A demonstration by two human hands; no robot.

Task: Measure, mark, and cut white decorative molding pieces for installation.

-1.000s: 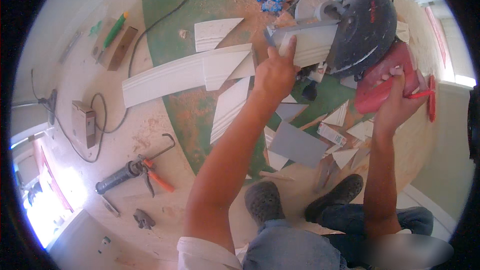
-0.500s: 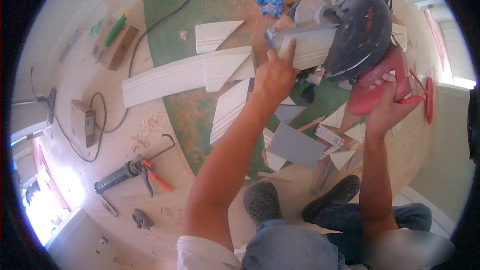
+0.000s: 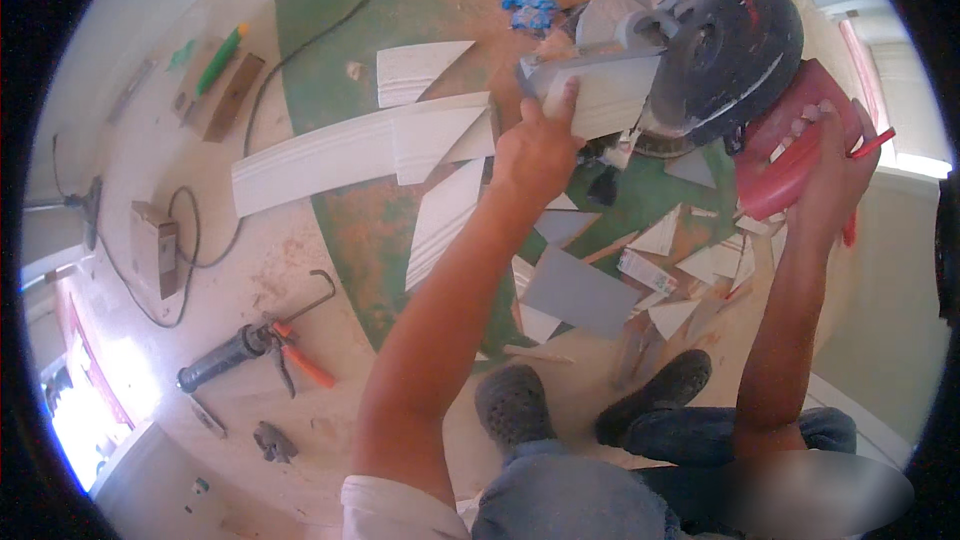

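Observation:
My left hand (image 3: pixel 537 152) holds a short piece of white moulding (image 3: pixel 607 98) against the fence of a miter saw (image 3: pixel 728 45), its index finger stretched along the face. My right hand (image 3: pixel 832 155) is wrapped round the red handle (image 3: pixel 775 183) of the saw. A thin red pencil-like stick (image 3: pixel 873 143) pokes out between the right fingers. The black round guard covers the blade at the right end of the moulding. Left of my left hand lie a long white moulding strip (image 3: pixel 315 162) and angled offcuts (image 3: pixel 420 68).
A green sheet (image 3: pixel 345 275) dusted with sawdust lies under the saw. Triangular offcuts (image 3: pixel 672 316) and a grey plate (image 3: pixel 580 290) are near my shoes. A caulking gun (image 3: pixel 225 360), small cardboard boxes (image 3: pixel 155 248) and a dark cable (image 3: pixel 253 105) lie at the left. Blue crumpled material (image 3: pixel 530 8) sits behind the saw.
My right hand and the red handle have moved right, and the saw head has swung up, showing more of the round guard. My left hand stays on the moulding.

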